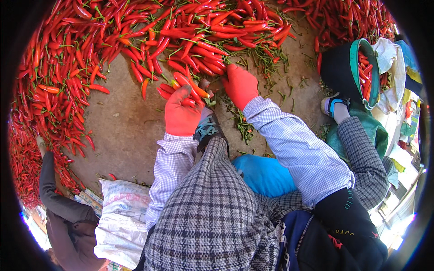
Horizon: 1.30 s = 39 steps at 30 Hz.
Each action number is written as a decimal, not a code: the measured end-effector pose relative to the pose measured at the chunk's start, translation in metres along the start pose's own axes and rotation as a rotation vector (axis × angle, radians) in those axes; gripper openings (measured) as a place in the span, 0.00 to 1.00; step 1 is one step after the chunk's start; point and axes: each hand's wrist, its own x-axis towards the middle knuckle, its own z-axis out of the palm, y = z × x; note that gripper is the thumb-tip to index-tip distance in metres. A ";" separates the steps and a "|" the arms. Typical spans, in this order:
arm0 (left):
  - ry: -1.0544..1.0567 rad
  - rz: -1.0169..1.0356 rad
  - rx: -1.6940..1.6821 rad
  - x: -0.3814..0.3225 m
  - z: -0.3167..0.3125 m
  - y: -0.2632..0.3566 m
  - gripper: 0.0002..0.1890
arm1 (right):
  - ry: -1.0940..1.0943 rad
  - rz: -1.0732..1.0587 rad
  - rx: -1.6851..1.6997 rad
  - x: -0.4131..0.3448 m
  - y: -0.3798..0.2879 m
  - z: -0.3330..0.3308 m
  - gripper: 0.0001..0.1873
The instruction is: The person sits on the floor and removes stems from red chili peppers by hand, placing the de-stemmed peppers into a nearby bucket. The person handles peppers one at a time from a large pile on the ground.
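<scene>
In a red glove, my left hand [183, 117] is closed around several chili peppers [184, 81]. They are mostly red; one has an orange end, and their tips and stems stick out past the thumb. My right hand [241, 83], gloved in red too, has its fingers curled at the near edge of a large heap of red chili peppers [217, 30]. Its fingertips are partly hidden, so whether it pinches a pepper or a stem is unclear. Loose green stems [244, 128] lie on the concrete floor [118, 125] below that hand.
A black bucket [335, 73] with a green rim lies tilted at the right, red peppers inside. Beside it is a green sack [361, 123]. A blue bundle [266, 174] is by my knees. White woven sacks [125, 210] and another person's sleeved arm [64, 206] are at the left.
</scene>
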 end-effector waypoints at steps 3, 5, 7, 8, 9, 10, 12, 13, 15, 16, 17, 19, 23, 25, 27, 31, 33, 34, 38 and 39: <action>0.010 0.005 0.003 0.000 -0.010 -0.003 0.21 | -0.061 0.048 0.211 -0.004 0.008 -0.004 0.17; 0.053 0.013 -0.009 -0.002 -0.014 -0.005 0.20 | -0.115 0.089 0.286 -0.011 0.014 -0.013 0.17; 0.002 0.040 0.015 -0.004 -0.013 -0.011 0.18 | -0.156 0.068 0.428 -0.024 0.018 -0.024 0.17; -0.042 0.051 0.021 -0.004 -0.012 -0.015 0.18 | -0.192 0.094 0.486 -0.032 0.019 -0.029 0.17; -0.083 0.059 0.014 -0.003 -0.009 -0.018 0.15 | -0.203 0.073 0.488 -0.040 0.018 -0.034 0.17; -0.077 0.042 0.081 -0.002 -0.007 -0.020 0.14 | -0.222 0.067 0.501 -0.045 0.017 -0.038 0.17; -0.179 0.010 0.180 0.003 -0.001 -0.023 0.12 | -0.280 0.054 0.531 -0.052 0.014 -0.045 0.16; -0.099 0.029 0.217 0.006 0.002 -0.025 0.11 | -0.255 0.046 0.557 -0.055 0.012 -0.048 0.15; -0.159 0.101 0.167 0.008 0.007 -0.026 0.12 | -0.246 0.061 0.521 -0.056 0.009 -0.053 0.15; -0.131 0.117 0.175 0.007 0.009 -0.025 0.12 | -0.222 0.058 0.508 -0.056 0.008 -0.055 0.14; -0.136 0.134 0.164 0.006 0.011 -0.024 0.13 | -0.225 0.020 0.492 -0.055 0.006 -0.056 0.14; -0.120 0.190 0.162 0.003 0.016 -0.024 0.13 | -0.219 -0.044 0.442 -0.053 0.003 -0.059 0.14; -0.173 0.344 0.202 0.001 0.022 -0.020 0.13 | -0.275 -0.011 0.514 -0.050 -0.001 -0.065 0.14; -0.124 0.218 0.191 0.005 0.021 -0.012 0.14 | -0.295 -0.018 0.542 -0.052 -0.003 -0.065 0.14; -0.158 0.172 0.212 0.006 0.018 -0.008 0.14 | -0.306 -0.079 0.491 -0.056 -0.006 -0.064 0.13; -0.105 0.183 0.322 0.007 0.017 -0.011 0.18 | -0.273 -0.154 0.465 -0.065 -0.014 -0.058 0.12; -0.083 0.132 0.268 0.008 0.020 -0.012 0.20 | -0.267 -0.219 0.488 -0.070 -0.017 -0.057 0.12; -0.103 0.085 0.191 0.009 0.021 -0.011 0.21 | -0.270 -0.257 0.501 -0.071 -0.017 -0.058 0.12; -0.216 -0.069 0.008 0.015 0.029 -0.004 0.25 | -0.311 -0.282 0.433 -0.076 -0.015 -0.063 0.10; -0.188 -0.056 -0.039 0.014 0.030 -0.003 0.27 | -0.214 -0.217 0.393 -0.074 -0.010 -0.065 0.11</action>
